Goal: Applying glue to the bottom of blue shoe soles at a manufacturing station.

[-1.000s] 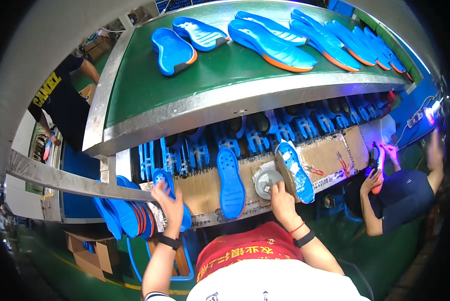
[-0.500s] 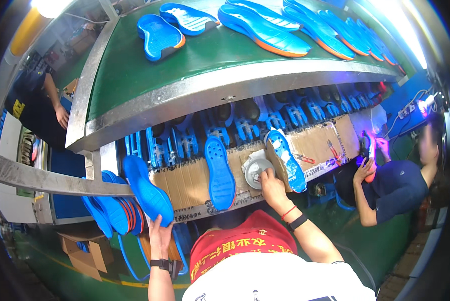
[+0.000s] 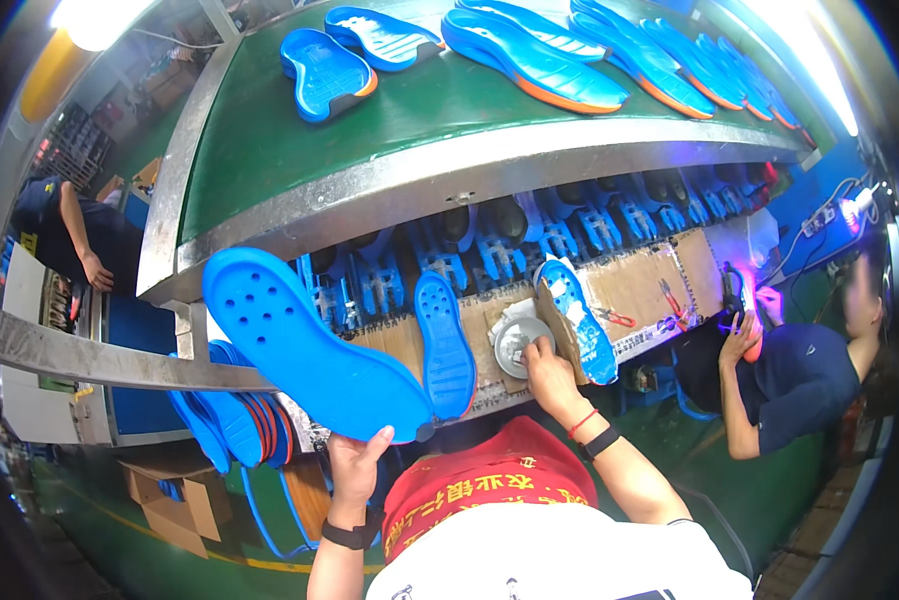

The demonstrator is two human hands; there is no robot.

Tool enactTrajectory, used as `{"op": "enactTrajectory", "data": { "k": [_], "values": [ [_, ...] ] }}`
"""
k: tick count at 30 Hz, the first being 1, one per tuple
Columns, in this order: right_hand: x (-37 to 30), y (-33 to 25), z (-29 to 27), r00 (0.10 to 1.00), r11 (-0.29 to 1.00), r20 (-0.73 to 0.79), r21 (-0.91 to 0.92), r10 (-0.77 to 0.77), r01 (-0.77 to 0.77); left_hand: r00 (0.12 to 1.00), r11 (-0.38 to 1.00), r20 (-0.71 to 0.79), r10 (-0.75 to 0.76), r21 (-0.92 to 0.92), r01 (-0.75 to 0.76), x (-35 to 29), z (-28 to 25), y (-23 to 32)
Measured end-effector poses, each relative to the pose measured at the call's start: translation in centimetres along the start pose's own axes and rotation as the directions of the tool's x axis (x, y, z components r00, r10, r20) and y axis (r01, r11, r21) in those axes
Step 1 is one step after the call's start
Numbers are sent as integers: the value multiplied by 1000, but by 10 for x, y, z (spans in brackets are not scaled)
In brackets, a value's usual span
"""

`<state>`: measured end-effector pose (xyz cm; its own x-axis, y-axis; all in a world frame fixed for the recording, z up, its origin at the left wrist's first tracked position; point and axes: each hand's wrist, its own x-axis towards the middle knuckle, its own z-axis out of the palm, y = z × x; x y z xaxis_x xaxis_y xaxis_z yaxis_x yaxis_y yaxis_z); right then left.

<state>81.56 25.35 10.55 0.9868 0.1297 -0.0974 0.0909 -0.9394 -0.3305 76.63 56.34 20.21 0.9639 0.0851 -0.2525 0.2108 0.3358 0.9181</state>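
My left hand grips one end of a large blue shoe sole, thumb on its face. The sole is raised and tilted, with round holes near its far end. My right hand is closed at a small grey bowl holding whitish stuff. What its fingers pinch, if anything, is hidden. Between my hands a second blue sole lies on the cardboard. Just right of the bowl lies a sole smeared with white, beside a brown cardboard flap.
A metal-framed green conveyor crosses ahead, bearing several blue soles. Blue racks stand beneath it. Red-handled pliers lie on the cardboard. More soles are stacked at left. A co-worker sits at right; another person stands far left.
My left hand has lifted its sole from beside the stack, bringing it nearer and to the right, so it looks larger. My right hand has stayed at the bowl.
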Motion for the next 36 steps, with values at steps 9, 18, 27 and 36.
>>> {"op": "enactTrajectory", "data": {
  "k": [9,18,27,36],
  "values": [
    [-18,-66,-111,906,901,-407,342,-113,266,972,973,-89,218,92,-210,14,70,24],
    [-20,-108,-143,837,850,-418,231,-352,473,956,929,-57,287,261,-263,6,88,24],
    [-22,-112,-146,847,816,-427,334,-317,473,947,903,-30,321,312,-296,2,84,19],
    [-19,-111,-149,830,877,-457,189,-320,442,952,915,-30,304,286,-283,5,89,25]
  ]
}}
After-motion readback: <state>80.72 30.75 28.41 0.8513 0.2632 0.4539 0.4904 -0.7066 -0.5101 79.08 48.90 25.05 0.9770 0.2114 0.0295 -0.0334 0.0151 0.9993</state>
